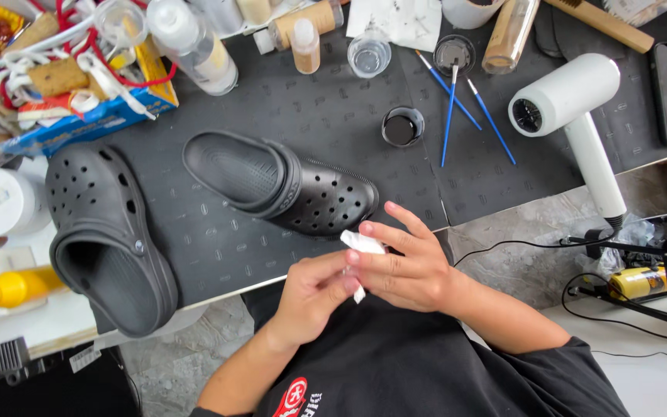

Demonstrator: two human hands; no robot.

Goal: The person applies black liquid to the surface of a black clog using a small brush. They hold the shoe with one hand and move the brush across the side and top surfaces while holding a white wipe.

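— Position of the white wipe point(363, 245)?

— Found off the tabletop, just past the front edge of the black mat point(326, 116), pinched between both hands above the lap. Left hand point(314, 292) closed on the lower part, thumb and fingertips together. Right hand point(407, 262) holding the upper part under the thumb, index and middle fingers point(407, 218) stretched out straight toward the mat.

— Bearing to the nearer clog?

— Black clog point(283, 183) lying directly ahead of the fingers, just beyond them, toe almost touching the extended fingertips but seen apart. Long axis running from the mat's middle toward its front edge, slanting rightward, toe end nearest, opening facing up. Right hand nearer to the toe than the left.

— Second clog?

— Matching clog point(110, 232) placed at the mat's left front corner, overhanging the edge, well apart from both hands, heel toward the front.

— Surface and room?

— Mat flat, textured, dark. Open stretch noted between clog and back edge. Small black dish of dark liquid point(403, 127) behind the clog, three blue-handled brushes point(457, 100) to its right, white hair dryer point(573, 116) near the right edge. Bottles and a clear cup point(369, 54) crowded along the back edge. Cluttered blue box point(86, 85) at the back left corner.
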